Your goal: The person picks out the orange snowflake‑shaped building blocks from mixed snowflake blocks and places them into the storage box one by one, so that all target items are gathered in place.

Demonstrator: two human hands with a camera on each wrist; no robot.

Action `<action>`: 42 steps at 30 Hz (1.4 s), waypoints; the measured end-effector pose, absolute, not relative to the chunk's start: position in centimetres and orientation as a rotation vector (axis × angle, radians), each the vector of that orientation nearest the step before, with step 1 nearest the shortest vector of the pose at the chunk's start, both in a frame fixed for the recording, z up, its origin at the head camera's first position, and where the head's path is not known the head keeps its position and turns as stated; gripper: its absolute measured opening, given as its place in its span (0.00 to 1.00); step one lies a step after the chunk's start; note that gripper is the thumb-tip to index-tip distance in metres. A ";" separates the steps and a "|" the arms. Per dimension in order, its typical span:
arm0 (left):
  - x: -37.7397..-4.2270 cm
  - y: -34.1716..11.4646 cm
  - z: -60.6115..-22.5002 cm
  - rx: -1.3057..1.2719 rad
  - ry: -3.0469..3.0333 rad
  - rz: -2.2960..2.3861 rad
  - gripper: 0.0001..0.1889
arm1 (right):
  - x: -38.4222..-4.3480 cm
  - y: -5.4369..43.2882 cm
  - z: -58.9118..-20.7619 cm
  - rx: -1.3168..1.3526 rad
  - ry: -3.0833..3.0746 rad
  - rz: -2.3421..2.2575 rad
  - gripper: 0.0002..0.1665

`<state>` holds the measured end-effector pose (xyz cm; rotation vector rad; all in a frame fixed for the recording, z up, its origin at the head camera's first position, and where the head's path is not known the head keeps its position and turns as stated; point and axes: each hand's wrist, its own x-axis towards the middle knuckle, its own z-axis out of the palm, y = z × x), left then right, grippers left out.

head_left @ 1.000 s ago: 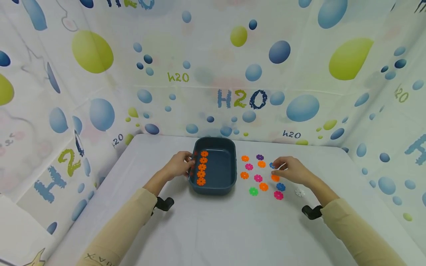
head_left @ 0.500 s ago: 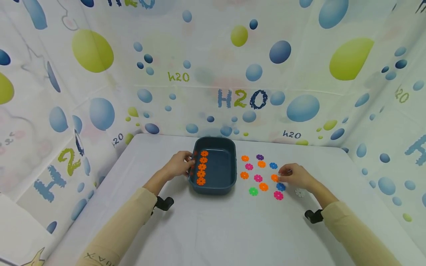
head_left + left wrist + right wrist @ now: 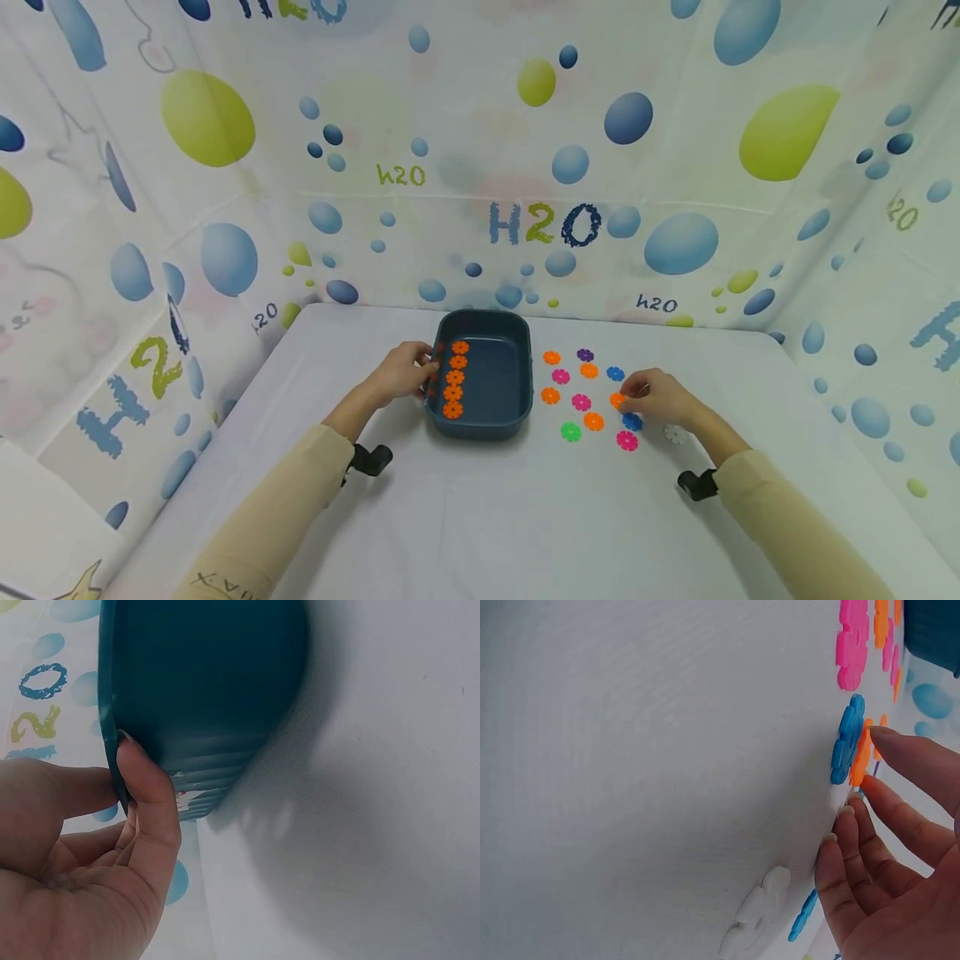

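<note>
While a dark teal, rounded rectangular tub (image 3: 477, 430) is pinched at its left rim by the left hand (image 3: 403, 370), an orange, flower-shaped plastic disc (image 3: 861, 756) is pinched between the thumb and forefinger of the right hand (image 3: 662, 397) — to the tub's right, just beside a blue, flower-shaped disc (image 3: 847, 741).
</note>
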<state>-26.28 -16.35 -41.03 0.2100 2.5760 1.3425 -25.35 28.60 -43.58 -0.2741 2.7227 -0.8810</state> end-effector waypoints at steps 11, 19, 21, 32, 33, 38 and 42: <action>-26.2 -16.5 -41.2 0.216 2.560 1.351 0.21 | -25.5 28.4 -43.8 -0.294 2.754 -0.933 0.11; -26.2 -16.6 -41.3 0.225 2.562 1.364 0.20 | -25.5 28.1 -43.2 -0.340 2.802 -1.015 0.09; -26.2 -16.5 -41.2 0.222 2.560 1.363 0.20 | -25.4 27.7 -42.8 -0.357 2.799 -1.045 0.10; -26.3 -16.5 -41.0 0.220 2.563 1.350 0.22 | -25.0 23.8 -39.4 -0.483 2.727 -1.227 0.10; -26.3 -16.5 -41.0 0.220 2.563 1.350 0.22 | -25.0 23.3 -39.2 -0.502 2.721 -1.238 0.09; -26.4 -16.5 -41.2 0.227 2.554 1.358 0.22 | -25.0 20.9 -38.3 -0.541 2.705 -1.257 0.09; -26.4 -16.5 -41.1 0.224 2.550 1.360 0.22 | -25.1 19.0 -37.2 -0.578 2.694 -1.249 0.10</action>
